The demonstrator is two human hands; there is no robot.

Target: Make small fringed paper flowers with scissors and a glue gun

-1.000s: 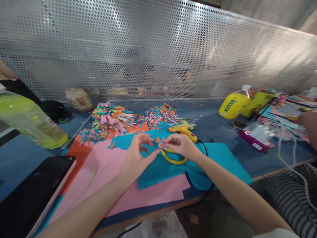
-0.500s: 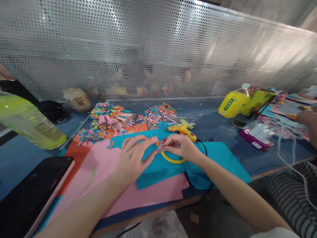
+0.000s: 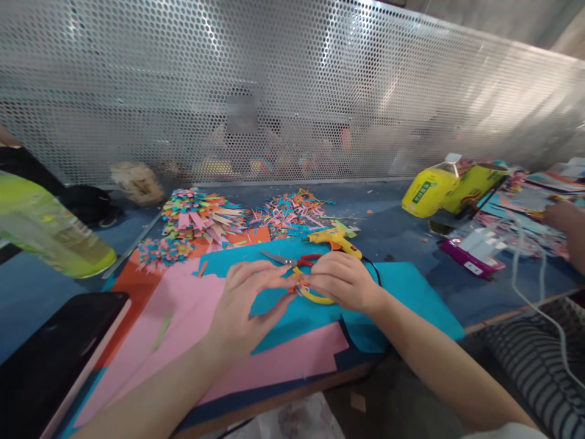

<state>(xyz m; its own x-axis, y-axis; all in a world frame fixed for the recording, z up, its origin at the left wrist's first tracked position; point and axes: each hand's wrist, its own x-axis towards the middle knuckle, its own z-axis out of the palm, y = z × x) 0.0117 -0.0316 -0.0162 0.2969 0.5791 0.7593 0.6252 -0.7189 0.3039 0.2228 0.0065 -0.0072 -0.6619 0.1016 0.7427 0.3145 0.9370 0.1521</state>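
Note:
Between the fingertips of my left hand (image 3: 247, 302) and my right hand (image 3: 342, 280) is a small curled paper piece (image 3: 298, 285) in orange and pink. Both hands pinch it, and fingers cover part of it. Under them lie scissors (image 3: 315, 297) with red and yellow handles, their blades pointing left on turquoise paper (image 3: 397, 292). A yellow glue gun (image 3: 338, 238) rests just behind my right hand. Pink paper (image 3: 178, 305) spreads beneath my left forearm.
Fringed paper bundles (image 3: 196, 213) and a heap of paper scraps (image 3: 297, 210) lie farther back. A green bottle (image 3: 55, 225) and a black phone-like device (image 3: 64, 360) are at left. Yellow bottles (image 3: 425, 194), a purple power strip (image 3: 473, 257) and another person's hand (image 3: 564, 222) are at right.
Both hands have come slightly lower, and my right fingers have folded in more around the paper piece. The scissors' blades and red handle show more now.

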